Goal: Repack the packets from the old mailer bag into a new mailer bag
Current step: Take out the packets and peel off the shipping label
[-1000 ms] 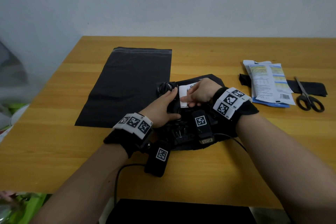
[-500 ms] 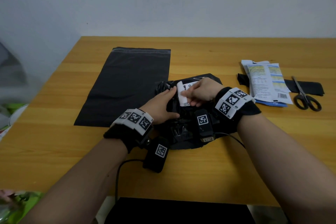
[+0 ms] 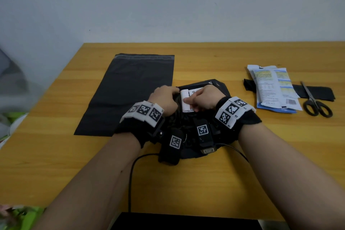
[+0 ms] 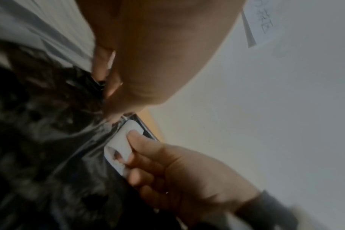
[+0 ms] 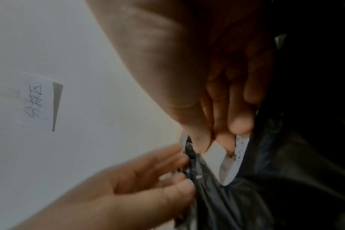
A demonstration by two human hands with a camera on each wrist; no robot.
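Observation:
The old mailer bag (image 3: 218,87), black and crumpled, lies mid-table under both hands. A white label (image 3: 185,99) is stuck on its top, with its left part curled up off the plastic. My right hand (image 3: 188,101) pinches that lifted part between thumb and fingers (image 5: 240,124); the label (image 5: 217,155) bends away from the bag (image 5: 266,186). My left hand (image 3: 173,91) grips the bag's crumpled edge (image 4: 49,140) just left of the label (image 4: 120,143). The new mailer bag (image 3: 134,89) lies flat at the left. The packets (image 3: 274,89) are stacked at the right.
Black-handled scissors (image 3: 315,104) lie at the far right on a cut black strip (image 3: 317,93), beside the packets. A cable (image 3: 130,173) runs from the wrist straps to the table's front edge. A wall with a paper note (image 5: 39,101) stands behind the table.
My left hand has slid up and left along the bag's edge. The right hand keeps its pinch on the label, whose left part has lifted a little more.

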